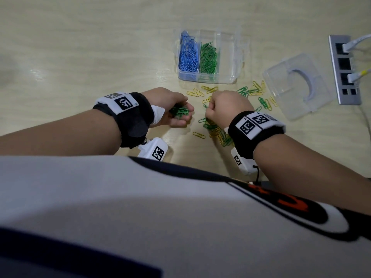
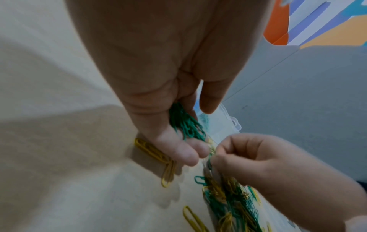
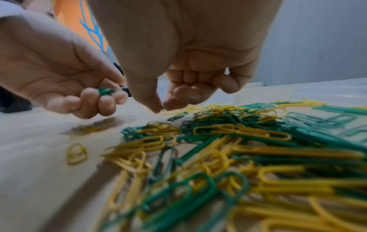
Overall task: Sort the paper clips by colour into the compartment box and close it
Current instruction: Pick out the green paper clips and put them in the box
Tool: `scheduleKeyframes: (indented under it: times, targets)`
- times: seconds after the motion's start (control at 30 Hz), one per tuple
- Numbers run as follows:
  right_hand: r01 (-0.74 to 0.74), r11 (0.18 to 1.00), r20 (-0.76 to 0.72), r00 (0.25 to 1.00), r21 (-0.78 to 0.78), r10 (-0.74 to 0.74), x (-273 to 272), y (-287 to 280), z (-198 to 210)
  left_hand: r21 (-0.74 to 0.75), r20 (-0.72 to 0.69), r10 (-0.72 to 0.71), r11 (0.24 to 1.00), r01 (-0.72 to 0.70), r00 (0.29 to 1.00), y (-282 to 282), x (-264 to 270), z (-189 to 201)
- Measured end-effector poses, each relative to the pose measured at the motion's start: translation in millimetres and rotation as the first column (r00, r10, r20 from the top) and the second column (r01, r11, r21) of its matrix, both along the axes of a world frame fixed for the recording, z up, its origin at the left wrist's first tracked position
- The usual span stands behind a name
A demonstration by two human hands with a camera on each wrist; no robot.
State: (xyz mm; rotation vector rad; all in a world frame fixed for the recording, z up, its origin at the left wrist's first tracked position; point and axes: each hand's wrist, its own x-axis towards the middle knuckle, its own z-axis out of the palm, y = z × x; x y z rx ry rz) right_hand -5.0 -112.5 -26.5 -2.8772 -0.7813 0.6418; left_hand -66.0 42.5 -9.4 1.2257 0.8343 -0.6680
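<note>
The clear compartment box (image 1: 236, 57) stands open, with blue clips (image 1: 188, 55) in its left compartment and green clips (image 1: 208, 59) in the middle one; the right compartment looks empty. My left hand (image 1: 183, 115), palm up with curled fingers, holds a bunch of green clips (image 2: 186, 125) just left of the loose pile of green and yellow clips (image 1: 216, 131). My right hand (image 1: 207, 114) hovers over that pile (image 3: 238, 149). Its thumb and forefinger (image 3: 151, 103) pinch a single green clip (image 3: 162, 107) close to the left hand (image 3: 95, 100).
The box's clear lid (image 1: 297, 85) lies loose to the right of the box. Past it sits a grey socket panel (image 1: 344, 69) with white cables plugged in. More yellow and green clips (image 1: 255, 91) are scattered between box and lid.
</note>
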Motion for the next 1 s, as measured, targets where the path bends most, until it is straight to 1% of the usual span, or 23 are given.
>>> scheduleKeyframes:
  times: [0.07, 0.1, 0.17, 0.2, 0.27, 0.3, 0.33, 0.37, 0.43, 0.47, 0.57, 0.7, 0.77, 0.83, 0.87, 0.93, 1.0]
  targets:
    - [0.016, 0.985, -0.044, 0.999, 0.172, -0.009, -2, -2, 6, 0.010, -0.002, -0.021, 1.000, 0.021, 1.000, -3, 1, 0]
    - [-0.013, 0.970, -0.057, 0.998, 0.242, 0.027, -4, -2, 9, 0.015, -0.004, -0.026, 1.000, 0.026, 1.000, -4, 2, 0]
    - [-0.110, 0.950, -0.035, 0.991, 0.293, 0.126, -8, 0, 15, 0.007, -0.007, -0.017, 1.000, 0.017, 1.000, -7, 3, 0]
    - [-0.134, 0.944, -0.015, 0.989, 0.302, 0.145, -9, 0, 15, -0.007, -0.008, -0.018, 1.000, 0.018, 1.000, -9, 3, 0]
    - [-0.111, 0.940, 0.013, 0.994, 0.324, 0.113, -7, -1, 13, -0.020, -0.016, -0.024, 1.000, 0.024, 1.000, -11, 4, 1]
    - [-0.096, 0.946, 0.023, 0.995, 0.308, 0.093, -5, -3, 11, -0.016, -0.025, -0.019, 1.000, 0.018, 1.000, -11, 5, 1]
    - [-0.106, 0.961, 0.028, 0.994, 0.257, 0.102, -5, -5, 8, -0.012, -0.036, -0.009, 1.000, 0.009, 0.999, -11, 5, 0]
    - [-0.143, 0.975, 0.024, 0.990, 0.172, 0.140, -4, -8, 5, -0.008, -0.043, 0.000, 1.000, 0.000, 0.999, -11, 5, 0]
    - [-0.224, 0.974, -0.009, 0.974, 0.025, 0.224, -6, -11, 0, -0.004, -0.050, 0.006, 1.000, -0.006, 0.999, -10, 5, -1]
    - [-0.235, 0.972, -0.022, 0.972, 0.005, 0.235, -7, -12, -2, -0.002, -0.051, 0.007, 1.000, -0.007, 0.999, -10, 5, -1]
    - [-0.200, 0.979, -0.018, 0.979, 0.031, 0.201, -9, -8, -5, 0.009, -0.044, 0.006, 1.000, -0.006, 0.999, -9, 5, -2]
    - [-0.196, 0.981, -0.019, 0.980, 0.007, 0.196, -10, -7, -2, 0.008, -0.044, -0.004, 1.000, 0.004, 0.999, -9, 5, -3]
    - [-0.158, 0.983, -0.011, 0.987, 0.094, 0.160, -11, -9, 2, 0.008, -0.040, -0.016, 1.000, 0.016, 0.999, -9, 5, -3]
    - [-0.110, 0.955, -0.015, 0.993, 0.275, 0.119, -13, -9, 7, 0.028, -0.034, -0.031, 0.999, 0.032, 0.999, -10, 5, -4]
    - [-0.108, 0.932, -0.019, 0.992, 0.346, 0.122, -14, -7, 9, 0.033, -0.024, -0.028, 0.999, 0.029, 0.999, -11, 5, -4]
    - [-0.135, 0.906, -0.014, 0.988, 0.400, 0.153, -16, -2, 12, 0.011, 0.005, -0.031, 0.999, 0.031, 1.000, -12, 4, -3]
    - [-0.111, 0.907, -0.020, 0.991, 0.406, 0.130, -16, -2, 13, -0.001, 0.013, -0.030, 1.000, 0.030, 0.999, -14, 4, -2]
